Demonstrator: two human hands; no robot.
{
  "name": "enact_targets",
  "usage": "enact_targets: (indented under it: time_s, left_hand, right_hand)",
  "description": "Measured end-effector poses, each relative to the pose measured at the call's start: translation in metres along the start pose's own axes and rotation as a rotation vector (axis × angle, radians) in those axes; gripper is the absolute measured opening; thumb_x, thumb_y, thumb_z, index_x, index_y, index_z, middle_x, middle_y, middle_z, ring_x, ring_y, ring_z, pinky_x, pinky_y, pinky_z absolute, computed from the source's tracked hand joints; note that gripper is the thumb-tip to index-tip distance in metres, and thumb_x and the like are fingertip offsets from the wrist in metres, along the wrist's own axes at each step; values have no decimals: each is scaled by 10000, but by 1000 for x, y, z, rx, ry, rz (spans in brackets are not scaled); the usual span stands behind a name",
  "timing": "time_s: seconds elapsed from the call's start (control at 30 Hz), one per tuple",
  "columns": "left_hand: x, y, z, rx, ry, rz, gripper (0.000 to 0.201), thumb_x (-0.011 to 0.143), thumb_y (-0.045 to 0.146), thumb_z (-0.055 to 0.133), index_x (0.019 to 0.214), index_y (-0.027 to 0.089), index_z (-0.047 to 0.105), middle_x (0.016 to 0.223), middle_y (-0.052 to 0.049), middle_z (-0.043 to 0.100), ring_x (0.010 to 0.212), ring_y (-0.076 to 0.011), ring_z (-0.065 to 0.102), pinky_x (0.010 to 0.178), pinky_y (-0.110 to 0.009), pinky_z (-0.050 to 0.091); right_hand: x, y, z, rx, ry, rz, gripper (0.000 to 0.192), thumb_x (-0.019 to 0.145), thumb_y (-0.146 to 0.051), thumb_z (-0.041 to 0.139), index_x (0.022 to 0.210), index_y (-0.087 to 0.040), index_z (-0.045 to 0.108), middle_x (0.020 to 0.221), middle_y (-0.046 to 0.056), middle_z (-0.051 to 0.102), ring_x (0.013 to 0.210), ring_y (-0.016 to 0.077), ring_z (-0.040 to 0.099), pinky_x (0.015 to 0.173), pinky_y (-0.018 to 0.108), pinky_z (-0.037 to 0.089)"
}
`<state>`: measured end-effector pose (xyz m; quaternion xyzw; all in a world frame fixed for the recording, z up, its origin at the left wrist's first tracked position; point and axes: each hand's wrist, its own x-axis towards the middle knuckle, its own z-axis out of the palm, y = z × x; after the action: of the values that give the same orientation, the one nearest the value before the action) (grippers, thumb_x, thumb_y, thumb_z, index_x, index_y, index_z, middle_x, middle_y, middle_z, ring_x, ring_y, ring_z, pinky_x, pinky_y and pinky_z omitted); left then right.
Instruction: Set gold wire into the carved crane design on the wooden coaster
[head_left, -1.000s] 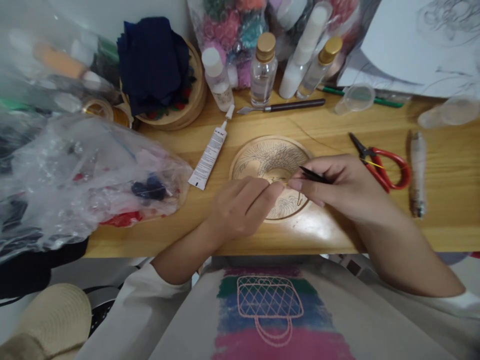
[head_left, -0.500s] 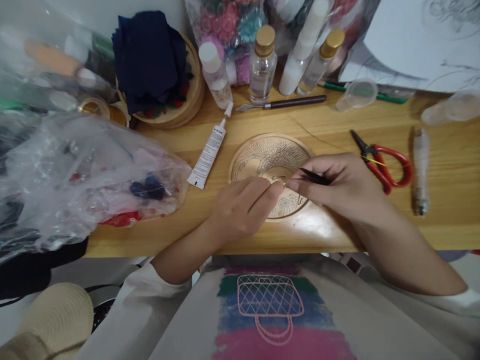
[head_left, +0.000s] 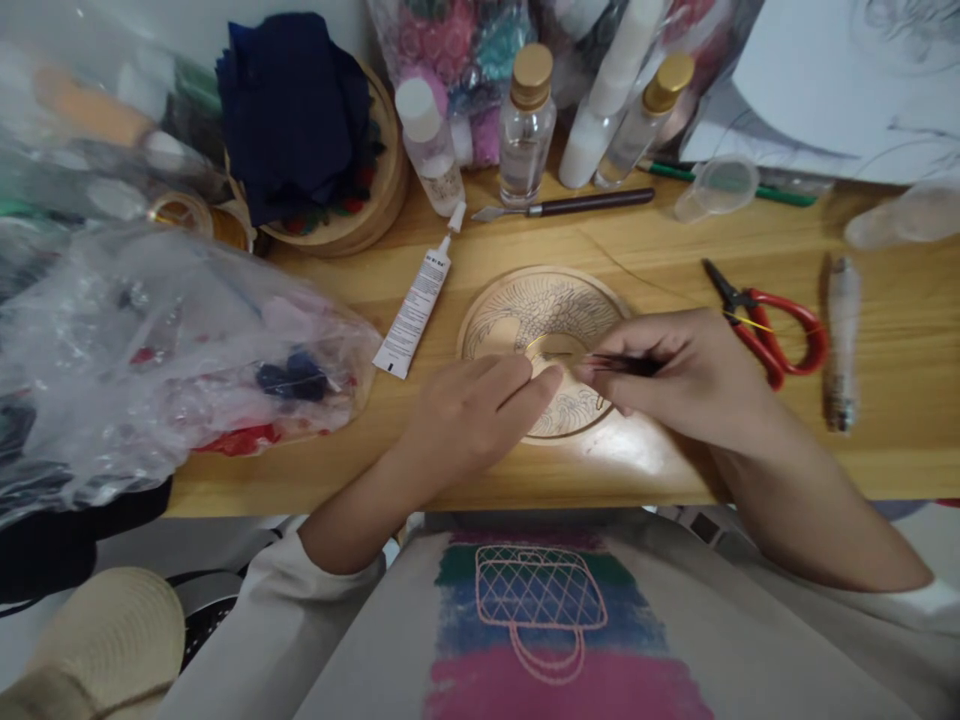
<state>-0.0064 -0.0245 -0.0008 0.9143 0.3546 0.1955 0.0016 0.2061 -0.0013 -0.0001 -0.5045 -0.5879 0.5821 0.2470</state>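
A round wooden plate (head_left: 501, 300) with fine drawn lines, feather-like at the top and wave-like below, lies on the table under my hands. My left hand (head_left: 480, 410) rests over its lower left part, thumb and index finger closed at a thin gold wire (head_left: 534, 343) that curves up from the fingertips. In my right hand (head_left: 682, 375), above the plate's right side, is a dark slender tool that looks like tweezers (head_left: 634, 364), pointing left. Its tip is close to my left fingertips; a small gap shows between the hands. The wire's far end is hard to follow.
Red-handled pliers (head_left: 784, 325) and a clear pen-like tube (head_left: 843, 345) lie at the right. A glue tube (head_left: 416, 310) is left of the plate, a palette knife (head_left: 585, 204) behind it. Bottles (head_left: 525, 130) stand at the back; a plastic bag (head_left: 187, 340) fills the left.
My hands have drawn slightly apart at the fingertips. The dark tool has turned flatter, and more of the curved gold wire shows above my left fingers.
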Motion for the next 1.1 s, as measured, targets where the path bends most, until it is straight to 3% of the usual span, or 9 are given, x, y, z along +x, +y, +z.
enact_targets:
  time_s: [0.27,0.43,0.63,0.73,0.9,1.1]
  left_hand:
    - [-3,-10,3,-258,-53,17,146,985,192,508,939,190,646,814,17,691,717,-103,615,609,-242,424]
    - [-2,-14,0,-430,-188,-38,231,994,224,492,846,199,668,773,27,681,693,-89,631,601,-225,416]
    - [4,-16,-5,-677,-345,-70,172,961,199,560,868,181,704,796,32,702,735,-79,646,643,-199,423]
    - [6,-14,-3,-650,-360,-165,116,933,225,609,880,170,696,817,26,708,769,-93,647,665,-202,426]
    - [4,-11,0,-631,-235,-294,45,898,188,641,903,171,682,866,25,725,757,-82,643,674,-195,445]
    - [0,-15,1,-568,-121,-313,49,865,141,668,896,177,681,800,38,709,700,-67,639,637,-182,458]
  right_hand:
    - [1,-1,-3,-105,-124,-76,146,768,-256,646,629,-213,630,548,-38,619,494,102,550,467,225,433]
    - [0,-2,-6,-196,-214,-128,108,754,-196,615,656,-214,655,608,-28,688,550,125,626,501,227,465]
    - [0,-3,-10,-298,-385,-232,139,773,-188,589,664,-195,675,654,-12,728,557,118,642,510,225,445]
    - [-1,-2,-11,-387,-315,-259,137,786,-200,582,708,-187,693,644,-12,725,546,112,634,521,229,431]
    - [-1,0,-9,-470,-162,-273,152,793,-216,570,752,-187,713,651,-14,730,559,118,648,553,238,438]
    - [2,-2,-9,-426,-50,-221,141,771,-234,582,678,-215,686,629,-9,719,546,138,646,547,258,452]
